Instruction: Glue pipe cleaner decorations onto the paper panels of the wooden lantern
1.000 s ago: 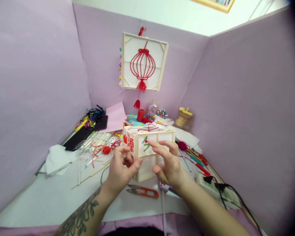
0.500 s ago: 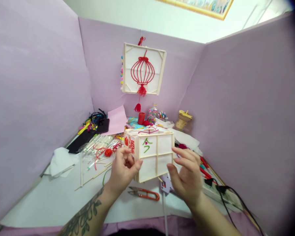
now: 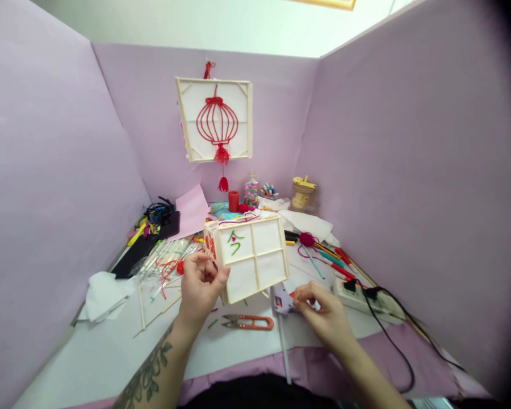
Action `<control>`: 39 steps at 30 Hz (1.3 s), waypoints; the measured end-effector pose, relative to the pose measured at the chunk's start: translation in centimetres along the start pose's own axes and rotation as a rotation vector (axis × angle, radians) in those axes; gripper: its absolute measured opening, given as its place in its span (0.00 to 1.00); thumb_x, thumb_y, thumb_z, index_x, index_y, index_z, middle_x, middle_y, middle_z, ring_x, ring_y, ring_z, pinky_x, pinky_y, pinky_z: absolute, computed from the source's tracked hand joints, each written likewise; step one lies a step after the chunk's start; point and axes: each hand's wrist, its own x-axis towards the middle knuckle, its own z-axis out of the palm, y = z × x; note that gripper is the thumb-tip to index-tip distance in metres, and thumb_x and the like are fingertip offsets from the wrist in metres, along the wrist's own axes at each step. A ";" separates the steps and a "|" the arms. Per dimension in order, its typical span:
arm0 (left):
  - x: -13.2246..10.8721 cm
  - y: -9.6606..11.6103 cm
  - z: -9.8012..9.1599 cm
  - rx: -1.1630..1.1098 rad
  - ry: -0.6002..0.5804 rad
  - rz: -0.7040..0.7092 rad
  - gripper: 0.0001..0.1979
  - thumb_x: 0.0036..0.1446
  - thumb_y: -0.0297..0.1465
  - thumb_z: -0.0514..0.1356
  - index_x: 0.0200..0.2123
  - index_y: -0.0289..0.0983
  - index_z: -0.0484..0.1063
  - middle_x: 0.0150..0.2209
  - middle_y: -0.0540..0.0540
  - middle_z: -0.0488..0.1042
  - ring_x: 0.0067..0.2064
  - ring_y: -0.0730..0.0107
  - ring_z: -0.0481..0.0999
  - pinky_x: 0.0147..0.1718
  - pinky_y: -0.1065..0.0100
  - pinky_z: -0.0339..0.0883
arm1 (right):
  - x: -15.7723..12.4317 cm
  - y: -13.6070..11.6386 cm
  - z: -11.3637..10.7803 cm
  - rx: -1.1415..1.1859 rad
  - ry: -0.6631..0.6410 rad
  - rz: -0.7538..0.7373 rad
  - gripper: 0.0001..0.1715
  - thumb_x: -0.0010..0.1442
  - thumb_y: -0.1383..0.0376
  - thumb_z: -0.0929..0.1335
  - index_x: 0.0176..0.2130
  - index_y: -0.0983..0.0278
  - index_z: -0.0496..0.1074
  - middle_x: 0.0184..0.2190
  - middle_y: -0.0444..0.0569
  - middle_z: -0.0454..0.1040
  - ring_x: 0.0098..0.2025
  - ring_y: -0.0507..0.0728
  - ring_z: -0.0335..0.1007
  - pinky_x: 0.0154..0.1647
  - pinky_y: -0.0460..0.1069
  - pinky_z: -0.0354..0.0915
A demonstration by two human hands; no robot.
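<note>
I see the left hand (image 3: pixel 200 287) pinching the lantern box (image 3: pixel 249 255) by its lower left corner, held up off the table. Right hand (image 3: pixel 323 312) is down beside the glue gun (image 3: pixel 282 299), fingers curled on something small and red I can't make out. Snips (image 3: pixel 247 323) lie between the hands.

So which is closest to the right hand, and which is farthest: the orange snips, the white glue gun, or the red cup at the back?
From the right hand:
1. White glue gun, at the fingertips, just left of the hand.
2. Orange-handled thread snips, flat on the white table, further left.
3. Red cup, far back by the purple wall, under the hanging lantern picture.
</note>
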 end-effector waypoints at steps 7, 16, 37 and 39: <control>0.6 -0.1 -0.1 0.006 0.048 0.026 0.20 0.50 0.34 0.66 0.40 0.40 0.57 0.20 0.60 0.63 0.20 0.79 0.64 0.20 0.78 0.61 | -0.8 1.9 -0.4 -0.098 -0.069 0.043 0.07 0.60 0.69 0.66 0.38 0.62 0.74 0.28 0.47 0.74 0.31 0.54 0.69 0.30 0.48 0.65; 0.9 -0.3 -0.4 0.036 0.035 0.082 0.19 0.52 0.31 0.65 0.41 0.40 0.57 0.20 0.61 0.62 0.20 0.79 0.65 0.19 0.78 0.62 | -0.1 3.1 -3.9 -0.279 -0.393 0.063 0.16 0.62 0.61 0.66 0.49 0.60 0.73 0.46 0.54 0.74 0.50 0.61 0.68 0.52 0.57 0.64; 0.6 -0.1 -0.5 0.353 -0.089 0.242 0.16 0.57 0.34 0.61 0.44 0.40 0.58 0.23 0.58 0.63 0.24 0.78 0.67 0.25 0.74 0.64 | -0.3 6.7 -3.1 -0.570 -0.519 0.194 0.30 0.55 0.78 0.57 0.54 0.67 0.70 0.51 0.57 0.73 0.54 0.62 0.66 0.57 0.57 0.61; 0.3 -0.1 -0.4 0.387 -0.090 0.277 0.15 0.57 0.35 0.61 0.44 0.40 0.59 0.24 0.58 0.64 0.23 0.77 0.67 0.26 0.73 0.64 | -0.3 6.8 -3.2 -0.590 -0.512 0.202 0.32 0.54 0.79 0.56 0.54 0.67 0.70 0.50 0.57 0.73 0.54 0.61 0.67 0.56 0.56 0.62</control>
